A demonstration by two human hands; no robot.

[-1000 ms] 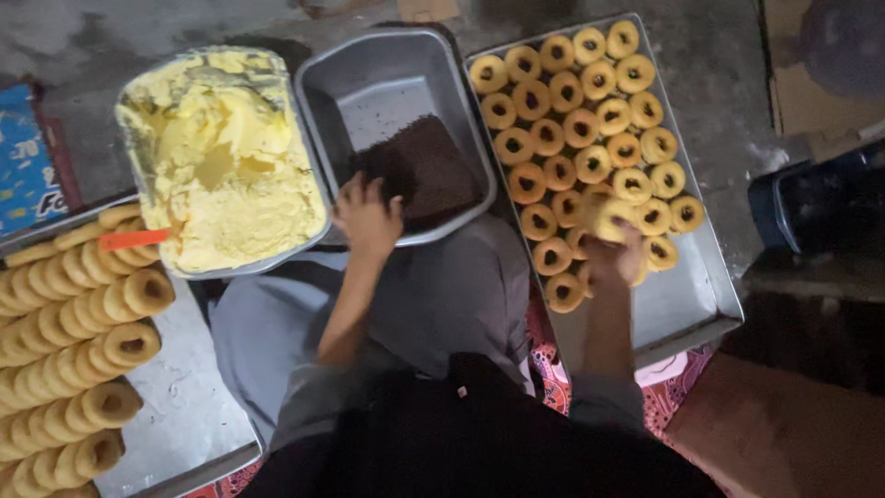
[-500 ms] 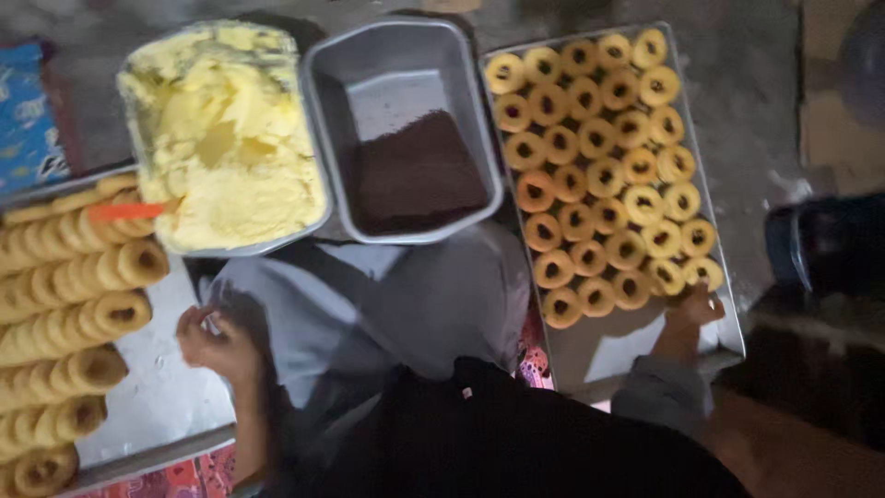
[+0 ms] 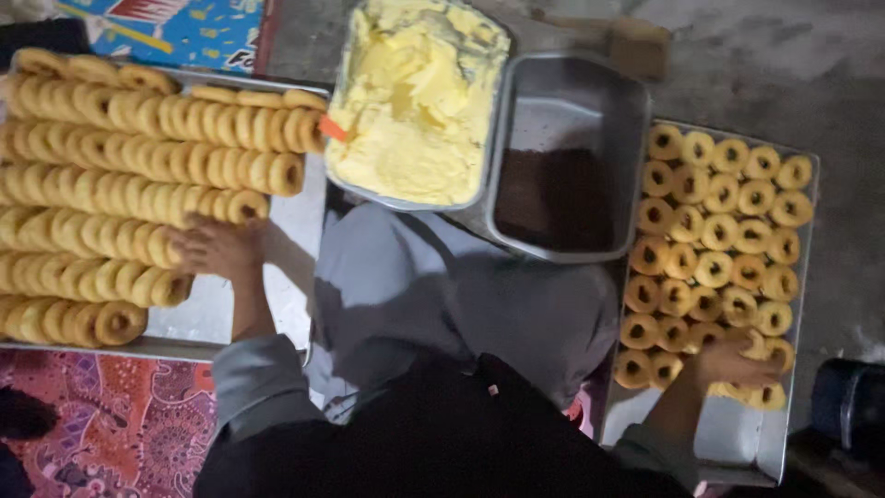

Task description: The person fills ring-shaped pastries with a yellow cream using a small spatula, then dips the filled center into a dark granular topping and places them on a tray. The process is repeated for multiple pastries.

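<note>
My left hand [image 3: 214,247] rests against the end of a row of plain ring donuts [image 3: 111,180] that stand on edge in rows on a metal tray [image 3: 221,318] at the left. Whether its fingers hold a donut is not clear. My right hand [image 3: 737,361] lies on the near corner of the right metal tray [image 3: 737,443], fingers over one of the flat-lying donuts [image 3: 719,244] with dark filled centres. Between the trays sit a pan of yellow cream [image 3: 415,101] and a grey pan [image 3: 572,101] with dark brown powder [image 3: 556,198].
An orange utensil handle [image 3: 332,127] sticks out of the cream pan's left side. My lap in grey cloth [image 3: 442,295] fills the middle. A patterned red mat [image 3: 101,424] lies at lower left, a colourful printed box [image 3: 175,28] at the top, a dark object [image 3: 853,406] at lower right.
My left hand left the dark powder pan and swung left to the donut rows. My right hand stayed at the right tray's near corner. The view shifted right.
</note>
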